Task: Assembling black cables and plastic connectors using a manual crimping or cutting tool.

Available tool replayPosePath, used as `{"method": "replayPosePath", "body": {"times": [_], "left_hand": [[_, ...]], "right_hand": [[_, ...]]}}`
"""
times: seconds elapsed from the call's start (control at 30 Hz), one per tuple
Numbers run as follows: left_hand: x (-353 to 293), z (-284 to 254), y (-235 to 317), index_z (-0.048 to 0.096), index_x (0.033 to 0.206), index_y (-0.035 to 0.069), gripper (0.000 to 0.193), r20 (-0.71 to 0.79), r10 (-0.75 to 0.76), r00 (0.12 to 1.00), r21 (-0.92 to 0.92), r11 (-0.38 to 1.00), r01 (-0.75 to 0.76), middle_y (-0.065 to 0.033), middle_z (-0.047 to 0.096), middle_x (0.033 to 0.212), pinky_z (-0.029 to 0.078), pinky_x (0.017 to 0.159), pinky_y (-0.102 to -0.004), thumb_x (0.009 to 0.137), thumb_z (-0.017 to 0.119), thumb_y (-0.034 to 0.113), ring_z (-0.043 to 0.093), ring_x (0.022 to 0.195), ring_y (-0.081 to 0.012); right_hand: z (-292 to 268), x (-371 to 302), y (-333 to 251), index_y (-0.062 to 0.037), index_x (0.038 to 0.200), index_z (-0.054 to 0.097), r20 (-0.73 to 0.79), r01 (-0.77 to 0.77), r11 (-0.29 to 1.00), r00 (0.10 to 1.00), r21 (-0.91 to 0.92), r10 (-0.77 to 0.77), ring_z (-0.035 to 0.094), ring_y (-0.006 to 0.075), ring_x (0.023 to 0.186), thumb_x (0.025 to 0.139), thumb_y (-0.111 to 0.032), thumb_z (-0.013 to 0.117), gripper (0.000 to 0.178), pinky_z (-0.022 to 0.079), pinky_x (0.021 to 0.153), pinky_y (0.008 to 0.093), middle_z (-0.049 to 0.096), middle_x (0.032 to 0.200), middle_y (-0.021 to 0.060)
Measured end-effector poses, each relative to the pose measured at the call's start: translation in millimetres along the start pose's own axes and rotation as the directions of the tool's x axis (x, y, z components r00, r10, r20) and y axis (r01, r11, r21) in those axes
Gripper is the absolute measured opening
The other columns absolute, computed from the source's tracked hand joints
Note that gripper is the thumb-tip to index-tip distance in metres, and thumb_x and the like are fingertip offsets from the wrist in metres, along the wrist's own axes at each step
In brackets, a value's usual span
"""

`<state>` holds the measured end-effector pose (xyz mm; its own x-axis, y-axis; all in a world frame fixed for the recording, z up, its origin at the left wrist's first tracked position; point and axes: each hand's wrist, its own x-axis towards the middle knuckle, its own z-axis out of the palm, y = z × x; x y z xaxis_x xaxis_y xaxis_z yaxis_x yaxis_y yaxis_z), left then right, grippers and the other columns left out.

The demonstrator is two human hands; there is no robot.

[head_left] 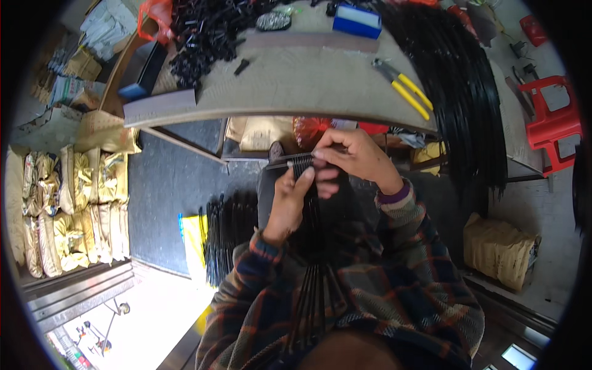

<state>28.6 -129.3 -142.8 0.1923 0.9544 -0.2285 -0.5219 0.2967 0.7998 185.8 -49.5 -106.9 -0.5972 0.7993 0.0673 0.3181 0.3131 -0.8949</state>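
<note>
My left hand [287, 206] is closed around a bundle of thin black rods [303, 164], held over my lap. Their upper ends fan out above my thumb, while the lengths hang toward my body. My right hand [362, 158] is at the top of the bundle, thumb and forefinger pinched together. A thin dark strip [285, 161] runs across the rod tops to that pinch; whether it is one of the rods I cannot tell. The lower fingers of my right hand are blurred.
Ahead stands a worktable [290, 77] with a heap of black plastic parts [203, 37], yellow-handled pliers [404, 89], a blue box [357, 21] and long black strands [462, 92]. More black rods [229, 237] stand at left, near wrapped packages [74, 209]. A red stool [555, 123] is right.
</note>
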Motion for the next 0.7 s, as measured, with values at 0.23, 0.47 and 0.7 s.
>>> {"method": "replayPosePath", "body": {"times": [0.23,0.47,0.7], "left_hand": [[-0.9,3.9,-2.3,0.050,0.103,-0.001,0.024,-0.078,0.092,0.993,0.048,0.995,-0.088,-0.0119,0.062,0.082,0.044,0.052,-0.0219,0.093,0.042,0.019,0.054,0.056,-0.0109],[5.8,-5.9,3.8,0.050,0.094,0.001,0.018,-0.046,0.046,0.998,0.024,0.999,-0.045,-0.0060,0.056,0.068,0.038,0.049,-0.0207,0.093,0.042,0.017,0.046,0.052,-0.0083],[19.6,-23.6,5.6,0.049,0.094,0.001,0.019,-0.066,0.045,0.997,-0.026,0.999,-0.047,-0.0058,0.054,0.068,0.036,0.049,-0.0201,0.093,0.041,0.018,0.045,0.053,-0.0082]], "right_hand": [[-122.5,143.6,5.9,-0.0065,0.088,0.061,-0.424,-0.018,0.681,0.794,-0.732,-0.435,0.061,0.0276,0.077,0.082,-0.021,0.053,0.018,0.046,0.067,0.0345,0.063,0.080,0.0114],[-176.1,284.6,66.7,-0.0117,0.089,0.064,-0.361,-0.347,0.149,0.929,-0.926,-0.084,0.062,0.0274,0.087,0.076,-0.019,0.052,0.019,0.038,0.079,0.0454,0.065,0.090,0.0108],[-174.5,313.0,89.5,-0.0084,0.088,0.062,-0.389,-0.393,0.150,0.920,-0.907,0.058,0.062,0.0309,0.084,0.072,-0.022,0.052,0.023,0.037,0.081,0.0488,0.064,0.090,0.0130]]}}
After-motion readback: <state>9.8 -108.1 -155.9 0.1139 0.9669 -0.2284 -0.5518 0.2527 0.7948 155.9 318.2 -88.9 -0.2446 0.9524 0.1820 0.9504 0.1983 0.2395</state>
